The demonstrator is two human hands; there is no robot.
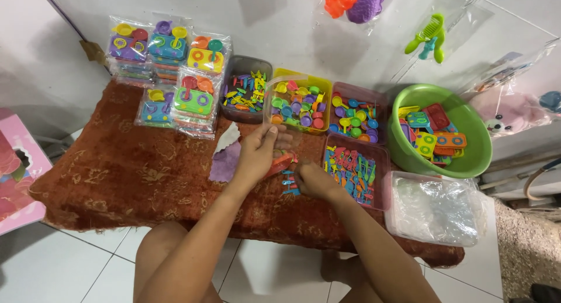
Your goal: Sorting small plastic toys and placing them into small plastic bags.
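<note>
At frame centre, the left hand (pixel 257 153) pinches a clear plastic bag (pixel 281 140); the right hand (pixel 312 180), fingers curled, seemingly grips small blue plastic utensils (pixel 289 184) just below-right of it.

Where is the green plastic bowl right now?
In the head view, the round green plastic bowl sits at the right, beside the pink tray of toy pieces, above the clear bags.

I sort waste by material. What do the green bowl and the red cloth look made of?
The green bowl looks like moulded plastic: smooth, evenly coloured, slightly shiny. The red cloth looks like woven fabric, perhaps velvety, with a matte nap and gold pattern.
</note>
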